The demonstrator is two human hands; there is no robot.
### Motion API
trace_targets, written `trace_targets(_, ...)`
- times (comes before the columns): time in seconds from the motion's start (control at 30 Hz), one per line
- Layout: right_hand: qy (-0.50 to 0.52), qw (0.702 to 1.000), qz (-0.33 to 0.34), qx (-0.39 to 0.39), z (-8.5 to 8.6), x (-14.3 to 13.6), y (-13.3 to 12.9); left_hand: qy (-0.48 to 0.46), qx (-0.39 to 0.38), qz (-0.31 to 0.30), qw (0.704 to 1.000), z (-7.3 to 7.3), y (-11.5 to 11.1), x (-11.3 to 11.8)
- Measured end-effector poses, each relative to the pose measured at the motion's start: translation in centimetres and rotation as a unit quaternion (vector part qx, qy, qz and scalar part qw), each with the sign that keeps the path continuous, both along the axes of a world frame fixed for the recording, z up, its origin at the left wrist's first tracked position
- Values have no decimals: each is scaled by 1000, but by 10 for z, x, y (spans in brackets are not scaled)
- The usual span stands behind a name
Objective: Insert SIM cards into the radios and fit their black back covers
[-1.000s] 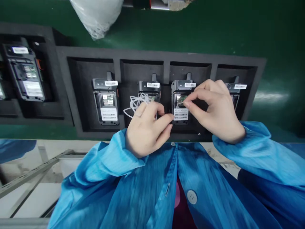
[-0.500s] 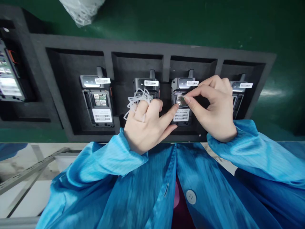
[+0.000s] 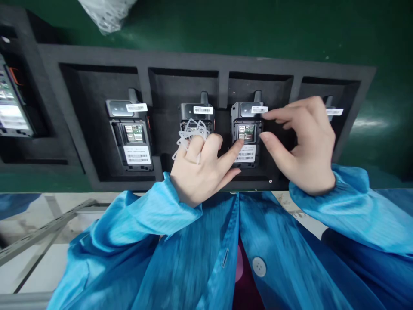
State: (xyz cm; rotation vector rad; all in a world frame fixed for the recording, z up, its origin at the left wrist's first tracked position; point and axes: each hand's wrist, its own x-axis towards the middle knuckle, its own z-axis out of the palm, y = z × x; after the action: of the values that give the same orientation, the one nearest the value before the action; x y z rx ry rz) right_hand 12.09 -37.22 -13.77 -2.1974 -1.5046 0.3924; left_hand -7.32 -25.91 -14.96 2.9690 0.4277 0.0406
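My left hand (image 3: 203,165) has several translucent white frame-shaped pieces (image 3: 193,131) held in its curled fingers. Its index fingertip touches the open bay of a black handheld device (image 3: 247,111), which shows a green circuit board and metal slots above a white label. My right hand (image 3: 303,142) is just right of that device, with thumb and index finger apart and nothing seen between them. Another device (image 3: 196,107) lies partly hidden under the white pieces and my left hand.
The black foam tray (image 3: 180,60) has more devices in its compartments, one (image 3: 130,129) at left and one (image 3: 334,112) behind my right hand. A second tray (image 3: 19,150) is at far left. A clear plastic bag (image 3: 108,13) lies on the green table (image 3: 258,26).
My right hand has moved right, off the device, and its pinched thumb and index finger have opened. My left hand's index finger stays at the bay.
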Motion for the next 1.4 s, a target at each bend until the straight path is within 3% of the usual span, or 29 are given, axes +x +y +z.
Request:
trace_targets(0.13, -102, 990, 90, 27, 1, 5, -18, -16, 0, -3, 1000, -1, -1, -1)
trace_targets(0.33, -204, 965, 157, -52, -6, 3, -31, -10, -3, -5, 1000, 0, -2, -1)
trace_targets(0.53, -208, 963, 161, -52, -2, -1, -31, -3, -4, 8, 1000, 6, -4, 1)
trace_targets(0.67, -197, 972, 126, -35, -1, 0, -26, -3, 7, 23, 1000, 7, -2, 7)
trace_targets(0.87, -219, 961, 145, -87, -4, 0, -18, 11, 30, 41, 999, 6, 0, 18)
trace_targets(1.2, -219, 965, 139, -41, -9, 1, -21, 0, 65, 26, 998, 6, -3, 22)
trace_targets(1.3, -227, 962, 149, -37, -10, -2, -16, -53, 22, 35, 998, 13, 5, 11)
trace_targets(1.4, -238, 957, 162, -34, -11, -5, -10, -140, -129, 84, 978, 23, 13, -8)
